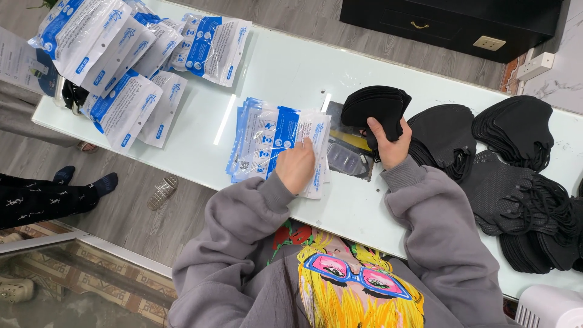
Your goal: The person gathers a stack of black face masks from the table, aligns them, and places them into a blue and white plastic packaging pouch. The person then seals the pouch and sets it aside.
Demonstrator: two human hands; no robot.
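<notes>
Grey sleeves nearest; left hand flat on pouch stack, seemingly pinching; right hand clutching black masks.

hidden: right hand fingertips behind black masks | cut off: mask piles right edge

Two hands are at work: the left hand and the right hand. One white desk carries two groups of blue-and-white pouches: one stack at its middle, one heap toward ten o'clock. Black masks form one held bundle and several piles toward three o'clock, too overlapped to count.
</notes>
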